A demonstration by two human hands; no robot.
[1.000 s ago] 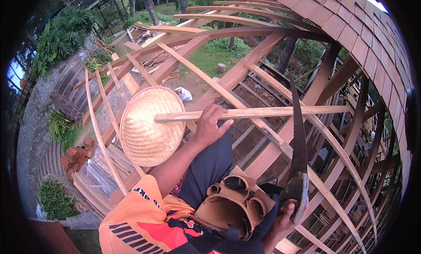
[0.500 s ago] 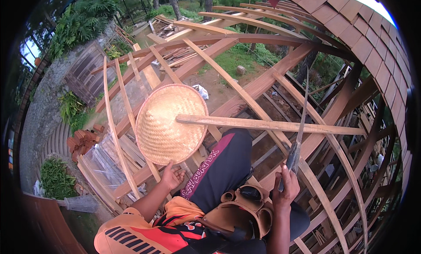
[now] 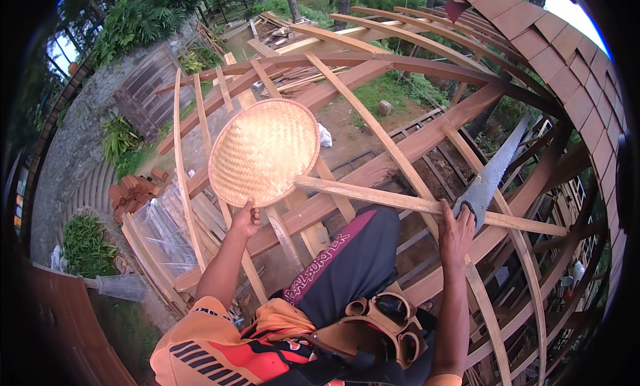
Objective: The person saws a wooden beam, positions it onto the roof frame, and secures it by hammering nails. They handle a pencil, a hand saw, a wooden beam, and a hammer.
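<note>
A woven conical hat with a reddish rim is in front of me, left of centre. My left hand is closed at its near brim, the fingers curled and the thumb on the edge. On the right, my right hand grips the dark handle of a handsaw, whose toothed blade points up and away to the right. Behind the saw handle and that hand runs a long wooden batten, its left end beside the hat's rim. Whether my right fingers also touch the batten, I cannot tell.
Curved rafters and a thick beam form an open roof frame with the ground far below. Brown shingles cover the upper right. A leather tool pouch sits at my waist. Stacked tiles lie below left.
My left hand has closed on the hat's brim; the hat sits slightly higher. The saw has turned to show its blade's broad side, and my right hand has moved up to the batten.
</note>
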